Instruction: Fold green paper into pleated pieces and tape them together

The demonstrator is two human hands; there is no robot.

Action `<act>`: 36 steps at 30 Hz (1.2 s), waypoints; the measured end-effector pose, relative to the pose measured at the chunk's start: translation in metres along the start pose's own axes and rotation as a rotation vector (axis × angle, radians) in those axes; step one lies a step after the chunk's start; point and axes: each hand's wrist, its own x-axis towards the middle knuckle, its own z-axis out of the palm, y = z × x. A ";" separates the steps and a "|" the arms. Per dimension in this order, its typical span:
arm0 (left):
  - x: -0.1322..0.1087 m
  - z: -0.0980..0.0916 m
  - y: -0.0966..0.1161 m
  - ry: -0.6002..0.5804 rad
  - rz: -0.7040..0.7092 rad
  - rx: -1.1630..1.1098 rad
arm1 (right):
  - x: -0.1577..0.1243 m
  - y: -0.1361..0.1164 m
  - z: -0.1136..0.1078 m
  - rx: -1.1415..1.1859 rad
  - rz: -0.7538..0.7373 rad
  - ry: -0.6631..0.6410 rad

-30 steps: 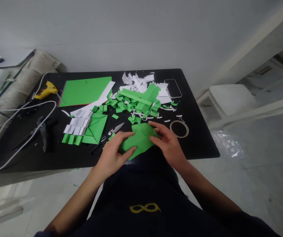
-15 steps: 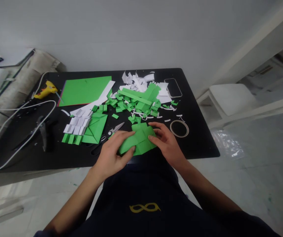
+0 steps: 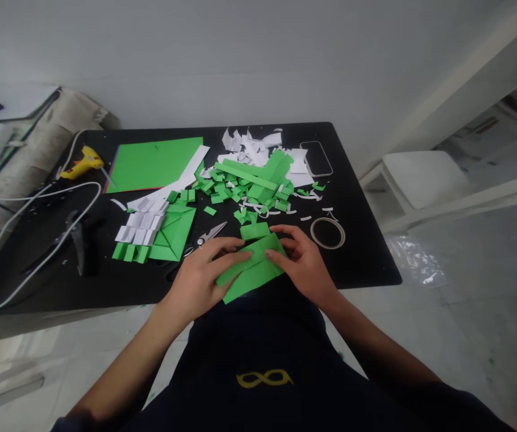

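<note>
A folded green paper piece (image 3: 251, 270) lies at the near edge of the black table (image 3: 366, 264). My left hand (image 3: 202, 276) presses on its left part, fingers bent over the fold. On its right part my right hand (image 3: 301, 261) pinches it with thumb and fingers. A small green flap (image 3: 254, 230) sticks up just behind my fingers.
Scissors (image 3: 204, 239) lie left of my hands beside a folded green square (image 3: 175, 231) and white strips (image 3: 143, 225). Green and white scraps (image 3: 253, 180) fill the middle. A tape ring (image 3: 327, 233), phone (image 3: 316, 159), green sheet (image 3: 154, 163), yellow glue gun (image 3: 80, 163) and cable (image 3: 37, 225) also lie here.
The green paper has been folded narrower, from a wide diamond into a slimmer strip. Both hands shifted slightly inward along it.
</note>
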 end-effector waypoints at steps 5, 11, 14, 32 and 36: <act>0.007 -0.002 0.008 -0.021 -0.069 -0.074 | -0.001 0.001 0.001 -0.022 -0.035 -0.032; 0.012 -0.002 0.015 -0.060 -0.246 -0.161 | -0.004 0.005 0.002 -0.148 -0.111 -0.019; 0.017 -0.004 0.017 -0.096 -0.328 -0.165 | -0.006 0.004 0.002 -0.191 -0.145 -0.033; 0.048 -0.028 0.013 -0.364 -0.365 -0.029 | -0.010 -0.003 0.007 -0.196 -0.112 -0.112; 0.057 -0.036 0.010 -0.458 -0.357 -0.050 | -0.009 -0.003 0.008 -0.195 -0.084 -0.103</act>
